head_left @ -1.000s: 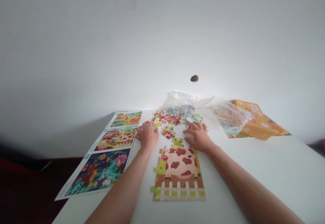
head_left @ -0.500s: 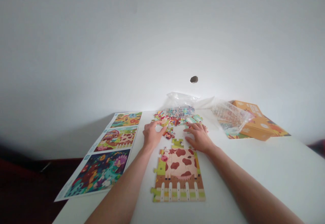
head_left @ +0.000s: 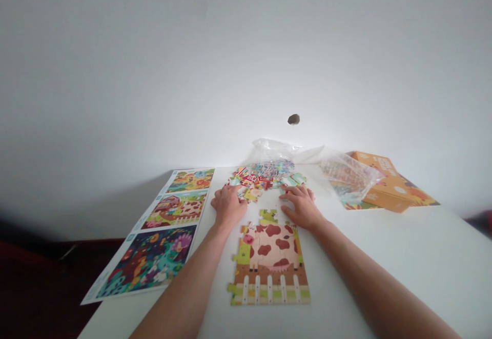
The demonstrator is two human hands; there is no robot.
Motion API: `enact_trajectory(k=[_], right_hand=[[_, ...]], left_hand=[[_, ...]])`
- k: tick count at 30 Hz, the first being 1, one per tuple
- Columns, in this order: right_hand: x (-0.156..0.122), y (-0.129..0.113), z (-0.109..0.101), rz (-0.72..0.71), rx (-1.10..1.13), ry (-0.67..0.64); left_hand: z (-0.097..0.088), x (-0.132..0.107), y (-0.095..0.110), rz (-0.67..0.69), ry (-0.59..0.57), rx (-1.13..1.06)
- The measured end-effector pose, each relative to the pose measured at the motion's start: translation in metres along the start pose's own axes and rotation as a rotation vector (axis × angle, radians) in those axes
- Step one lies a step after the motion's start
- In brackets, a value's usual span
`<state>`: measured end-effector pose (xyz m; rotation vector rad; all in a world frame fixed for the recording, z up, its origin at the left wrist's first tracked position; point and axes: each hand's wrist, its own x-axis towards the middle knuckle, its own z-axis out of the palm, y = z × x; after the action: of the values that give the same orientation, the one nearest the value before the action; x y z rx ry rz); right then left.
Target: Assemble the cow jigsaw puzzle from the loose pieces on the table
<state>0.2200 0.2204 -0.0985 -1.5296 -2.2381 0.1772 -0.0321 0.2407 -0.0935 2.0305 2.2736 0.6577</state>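
On the table lies a partly joined jigsaw puzzle (head_left: 274, 264) showing a spotted cow behind a white fence. A green puzzle piece (head_left: 268, 216) sits at its top edge. Beyond it is a pile of loose puzzle pieces (head_left: 251, 179). My left hand (head_left: 229, 205) rests at the pile's left side, thumb apart, its fingertips over some pieces and partly hidden. A yellow-green puzzle piece (head_left: 253, 194) lies just right of that hand. My right hand (head_left: 302, 206) lies low at the pile's right side, fingers apart, touching or very near pieces; no held piece shows.
To the left lies a picture sheet (head_left: 169, 231) with three printed scenes. A clear plastic bag (head_left: 273, 150) with pieces stands against the wall, and another bag of pieces (head_left: 351, 175) leans by an orange box (head_left: 384, 180) at the right. The wall has a hole (head_left: 293, 119).
My left hand has shifted a little left, and pieces near it have moved. The dark red piece below the pile no longer shows there. My right hand has hardly moved.
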Motion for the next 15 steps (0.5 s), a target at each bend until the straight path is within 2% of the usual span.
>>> enact_trajectory(k=[2,3,7,9,11,15], right_hand=[[0.000,-0.001,-0.001,0.007,-0.003,0.002],[0.000,-0.002,-0.002,0.006,-0.006,0.001],[0.000,-0.003,-0.001,0.001,-0.016,-0.015],[0.000,-0.003,-0.001,-0.001,-0.015,-0.020],[0.000,-0.003,0.000,-0.002,-0.011,-0.019],[0.000,-0.001,0.001,-0.003,-0.007,-0.017]], left_hand=[[-0.001,0.000,-0.001,-0.040,0.003,0.003],[-0.001,0.000,-0.001,-0.017,-0.003,-0.006],[0.000,-0.006,0.004,0.186,-0.021,-0.021],[0.001,-0.009,0.006,0.240,-0.030,-0.015],[0.001,-0.010,0.007,0.239,-0.042,-0.003],[0.001,-0.008,0.006,0.137,-0.053,0.018]])
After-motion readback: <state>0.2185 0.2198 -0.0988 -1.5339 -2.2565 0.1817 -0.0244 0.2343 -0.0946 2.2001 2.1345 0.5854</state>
